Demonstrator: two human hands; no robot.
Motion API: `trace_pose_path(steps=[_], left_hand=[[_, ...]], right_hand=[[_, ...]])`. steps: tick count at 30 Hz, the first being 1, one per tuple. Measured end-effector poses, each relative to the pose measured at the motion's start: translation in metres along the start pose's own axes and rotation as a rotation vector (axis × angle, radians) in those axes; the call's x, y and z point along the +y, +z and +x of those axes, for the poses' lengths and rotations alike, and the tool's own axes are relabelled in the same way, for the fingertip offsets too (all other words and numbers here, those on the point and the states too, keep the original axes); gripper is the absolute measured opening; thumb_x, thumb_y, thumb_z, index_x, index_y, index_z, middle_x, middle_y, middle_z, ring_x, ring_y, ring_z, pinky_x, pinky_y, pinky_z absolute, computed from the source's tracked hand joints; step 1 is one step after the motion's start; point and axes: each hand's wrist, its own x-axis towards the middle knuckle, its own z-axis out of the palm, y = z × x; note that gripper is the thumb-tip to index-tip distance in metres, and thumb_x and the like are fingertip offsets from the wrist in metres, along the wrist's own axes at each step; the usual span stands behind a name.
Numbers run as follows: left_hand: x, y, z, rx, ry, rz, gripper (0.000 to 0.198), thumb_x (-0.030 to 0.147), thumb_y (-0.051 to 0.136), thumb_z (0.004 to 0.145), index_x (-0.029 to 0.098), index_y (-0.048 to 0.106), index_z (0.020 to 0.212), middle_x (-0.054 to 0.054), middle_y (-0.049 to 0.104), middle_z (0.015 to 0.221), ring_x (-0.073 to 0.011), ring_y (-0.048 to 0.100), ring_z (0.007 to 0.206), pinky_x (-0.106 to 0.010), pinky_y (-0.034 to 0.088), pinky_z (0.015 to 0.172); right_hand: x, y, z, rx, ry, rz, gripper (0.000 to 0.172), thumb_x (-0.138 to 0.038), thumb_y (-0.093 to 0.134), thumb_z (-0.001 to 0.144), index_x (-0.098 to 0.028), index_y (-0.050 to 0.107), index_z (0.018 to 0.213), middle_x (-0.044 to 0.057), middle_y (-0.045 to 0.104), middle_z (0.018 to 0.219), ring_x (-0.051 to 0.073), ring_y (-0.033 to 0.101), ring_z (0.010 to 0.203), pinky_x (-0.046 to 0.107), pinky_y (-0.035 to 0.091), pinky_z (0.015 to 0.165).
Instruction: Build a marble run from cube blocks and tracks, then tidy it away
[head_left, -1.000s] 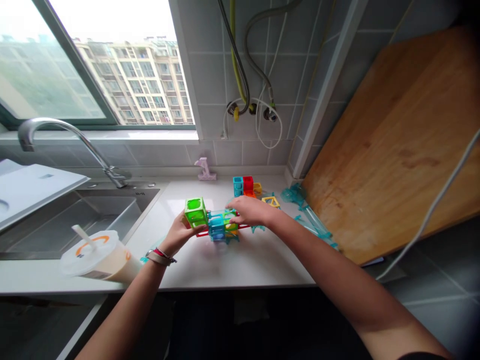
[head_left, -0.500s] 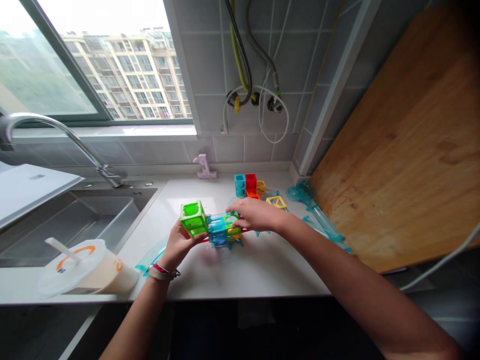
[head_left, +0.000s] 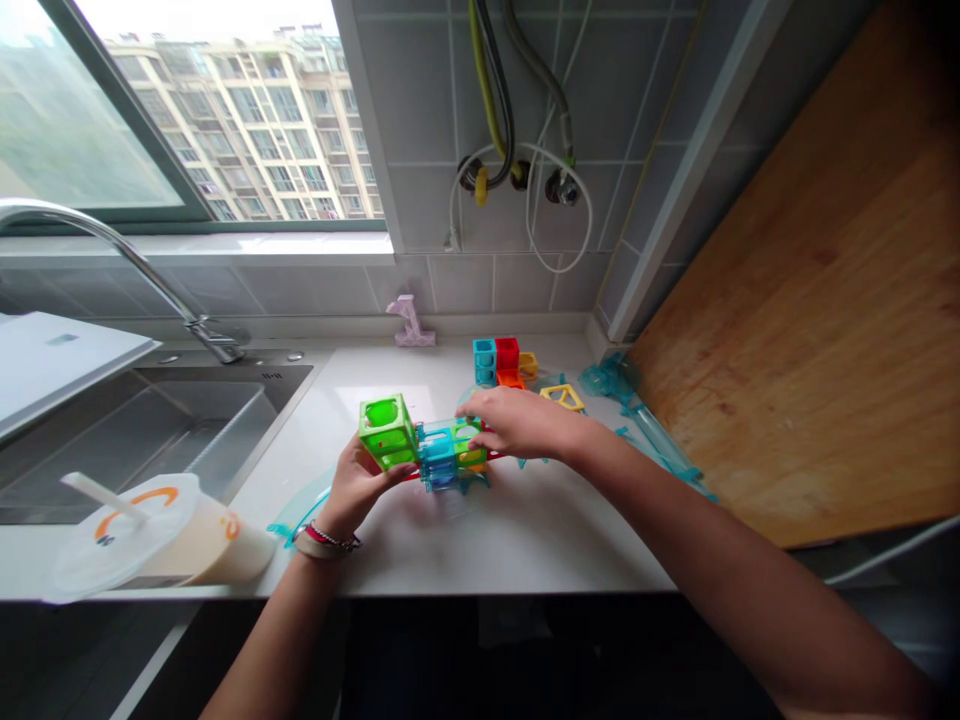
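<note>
The left hand [head_left: 356, 492] grips the green cube [head_left: 388, 438], most fingers hidden behind. The right hand [head_left: 519, 422] grasps the blocks [head_left: 439, 458], covering their right end.

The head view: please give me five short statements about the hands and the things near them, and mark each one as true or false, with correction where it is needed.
1. The left hand holds the bright green piece. True.
2. The right hand holds the joined blue-and-green blocks. True.
3. In the picture, the bright green piece is to the right of the joined blue-and-green blocks. False: it is to the left of them.
4. A straw sticks out of the top of the drink cup. True.
5. The drink cup is between the two hands. False: it is to the left of the left hand.
</note>
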Motion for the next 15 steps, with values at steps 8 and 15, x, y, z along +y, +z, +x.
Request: trace_pose_path(steps=[8,15], left_hand=[[-0.001,0.001,0.0,-0.012,0.023,0.023,0.064,0.032,0.094,0.068,0.014,0.066,0.123,-0.019,0.072,0.131,-0.0391,0.071,0.115,-0.048,0.065,0.092],[-0.003,0.001,0.0,-0.006,-0.006,0.008,0.068,0.035,0.094,0.068,0.015,0.066,0.127,-0.02,0.07,0.134,-0.041,0.07,0.117,-0.051,0.064,0.092]], right_hand=[[-0.002,-0.008,-0.003,-0.04,0.041,-0.012,0.033,-0.024,0.074,0.091,-0.019,0.069,0.123,0.012,0.073,0.123,0.027,0.067,0.115,0.028,0.048,0.085],[-0.001,-0.01,-0.005,-0.043,0.047,-0.011,0.035,-0.026,0.073,0.091,-0.017,0.069,0.125,0.012,0.072,0.125,0.027,0.067,0.115,0.029,0.047,0.084]])
